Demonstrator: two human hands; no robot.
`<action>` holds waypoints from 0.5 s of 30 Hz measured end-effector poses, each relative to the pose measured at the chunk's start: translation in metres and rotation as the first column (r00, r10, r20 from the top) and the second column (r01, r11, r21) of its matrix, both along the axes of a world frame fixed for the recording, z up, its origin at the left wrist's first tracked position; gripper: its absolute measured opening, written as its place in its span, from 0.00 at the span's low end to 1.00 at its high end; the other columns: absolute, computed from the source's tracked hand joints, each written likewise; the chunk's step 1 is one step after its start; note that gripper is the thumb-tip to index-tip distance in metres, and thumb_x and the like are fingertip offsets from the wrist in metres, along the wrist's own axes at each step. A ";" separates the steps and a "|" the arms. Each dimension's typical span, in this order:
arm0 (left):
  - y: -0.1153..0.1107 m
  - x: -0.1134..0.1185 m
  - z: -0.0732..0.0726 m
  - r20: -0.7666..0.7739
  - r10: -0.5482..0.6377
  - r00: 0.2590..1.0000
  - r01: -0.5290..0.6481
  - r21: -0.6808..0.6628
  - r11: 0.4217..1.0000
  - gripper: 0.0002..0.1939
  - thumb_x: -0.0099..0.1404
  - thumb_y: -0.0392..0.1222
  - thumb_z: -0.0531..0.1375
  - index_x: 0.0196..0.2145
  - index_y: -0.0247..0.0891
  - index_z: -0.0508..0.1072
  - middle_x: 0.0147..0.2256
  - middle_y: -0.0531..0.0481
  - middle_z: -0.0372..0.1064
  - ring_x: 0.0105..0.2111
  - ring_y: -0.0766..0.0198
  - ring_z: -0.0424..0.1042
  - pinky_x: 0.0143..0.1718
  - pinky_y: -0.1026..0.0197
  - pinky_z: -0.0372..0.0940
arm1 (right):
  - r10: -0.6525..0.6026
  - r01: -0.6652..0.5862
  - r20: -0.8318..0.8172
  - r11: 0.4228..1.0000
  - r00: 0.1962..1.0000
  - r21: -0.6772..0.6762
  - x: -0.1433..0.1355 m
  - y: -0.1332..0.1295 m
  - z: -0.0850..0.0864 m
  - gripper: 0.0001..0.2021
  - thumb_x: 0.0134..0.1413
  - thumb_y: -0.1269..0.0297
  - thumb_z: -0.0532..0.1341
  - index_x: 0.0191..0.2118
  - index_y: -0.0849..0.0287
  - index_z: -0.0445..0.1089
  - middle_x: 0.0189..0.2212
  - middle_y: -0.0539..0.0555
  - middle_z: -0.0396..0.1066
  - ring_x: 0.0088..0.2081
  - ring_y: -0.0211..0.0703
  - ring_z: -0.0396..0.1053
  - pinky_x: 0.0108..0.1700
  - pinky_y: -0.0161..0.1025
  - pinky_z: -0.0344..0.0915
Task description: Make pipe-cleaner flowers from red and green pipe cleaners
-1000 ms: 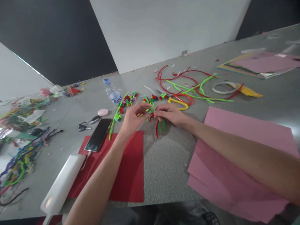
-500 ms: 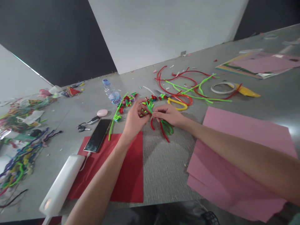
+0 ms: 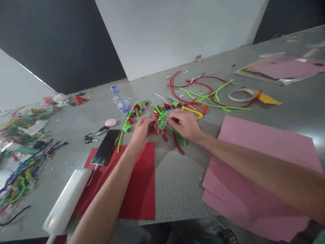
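Note:
My left hand [image 3: 146, 128] has its fingers curled around the lower end of green pipe cleaners [image 3: 158, 109], whose strands cross between my hands. A bit of red shows at those fingertips. My right hand [image 3: 185, 124] pinches the same green bunch from the other side. Below my hands lie a red pipe cleaner [image 3: 178, 143] and a darker green looped one [image 3: 182, 139], partly covered by the right hand. Just beyond are small red and green twisted pieces [image 3: 176, 105], with more of them [image 3: 139, 109] to the left.
A bottle [image 3: 120, 100] stands behind the left hand. Red paper [image 3: 139, 189] lies at left with a phone [image 3: 106, 147] and a white power bank [image 3: 67, 200]. Pink sheets [image 3: 254, 176] lie at right. Loose long pipe cleaners [image 3: 215, 91] and a white ring [image 3: 241, 95] are farther back.
My hands have moved slightly apart and the left has dropped a little. The green strands now spread out in a crossing shape between them.

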State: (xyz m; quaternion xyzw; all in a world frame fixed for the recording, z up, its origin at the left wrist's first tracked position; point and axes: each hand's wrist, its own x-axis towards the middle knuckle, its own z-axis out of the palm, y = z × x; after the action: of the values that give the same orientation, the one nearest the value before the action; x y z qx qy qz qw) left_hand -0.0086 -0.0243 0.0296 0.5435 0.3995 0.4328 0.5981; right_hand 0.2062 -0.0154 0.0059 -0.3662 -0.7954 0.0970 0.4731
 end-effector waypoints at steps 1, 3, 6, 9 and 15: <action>0.002 -0.001 0.000 0.001 -0.034 0.999 0.034 -0.045 0.998 0.18 0.70 0.56 0.61 0.31 0.39 0.73 0.23 0.51 0.72 0.24 0.65 0.75 0.30 0.62 0.73 | 0.002 -0.003 0.029 0.999 1.000 0.046 0.000 0.000 0.000 0.15 0.73 0.60 0.61 0.30 0.55 0.67 0.27 0.50 0.69 0.32 0.42 0.64 0.39 0.40 0.57; 0.005 -0.003 -0.001 -0.005 -0.072 0.997 0.071 -0.115 0.991 0.26 0.71 0.64 0.58 0.32 0.38 0.76 0.25 0.48 0.75 0.25 0.63 0.77 0.31 0.62 0.74 | 0.034 -0.047 0.099 0.991 0.994 0.125 -0.001 -0.001 0.000 0.16 0.75 0.60 0.59 0.31 0.55 0.68 0.27 0.51 0.70 0.34 0.44 0.65 0.40 0.41 0.58; 0.007 -0.004 -0.002 -0.029 -0.072 0.997 0.067 -0.149 0.987 0.32 0.71 0.72 0.57 0.31 0.38 0.76 0.26 0.45 0.77 0.27 0.60 0.79 0.31 0.61 0.74 | 0.086 -0.125 0.197 0.973 0.977 0.196 -0.001 -0.003 0.001 0.16 0.76 0.62 0.57 0.32 0.55 0.69 0.29 0.52 0.72 0.35 0.46 0.65 0.42 0.42 0.60; 0.006 -0.005 -0.002 -0.072 -0.057 0.996 0.050 -0.101 0.994 0.31 0.70 0.71 0.60 0.31 0.38 0.75 0.28 0.45 0.78 0.28 0.60 0.80 0.32 0.61 0.74 | 0.095 -0.152 0.258 0.965 0.961 0.214 0.000 -0.003 0.002 0.15 0.77 0.62 0.57 0.34 0.56 0.71 0.31 0.54 0.73 0.37 0.46 0.66 0.42 0.42 0.60; 0.005 -0.010 0.002 -0.194 -0.152 0.969 0.164 0.050 0.985 0.17 0.66 0.55 0.71 0.35 0.37 0.79 0.32 0.49 0.78 0.33 0.63 0.78 0.35 0.64 0.70 | 0.135 -0.180 0.288 0.974 0.948 0.136 0.001 -0.002 0.002 0.16 0.76 0.63 0.57 0.32 0.56 0.70 0.29 0.53 0.71 0.36 0.46 0.64 0.41 0.42 0.57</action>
State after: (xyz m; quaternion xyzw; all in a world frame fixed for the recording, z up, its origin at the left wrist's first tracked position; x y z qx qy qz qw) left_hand -0.0184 -0.0196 0.0319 0.6317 0.3956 0.3428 0.5718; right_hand 0.2077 -0.0176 0.0074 -0.2722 -0.8857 0.0180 0.3756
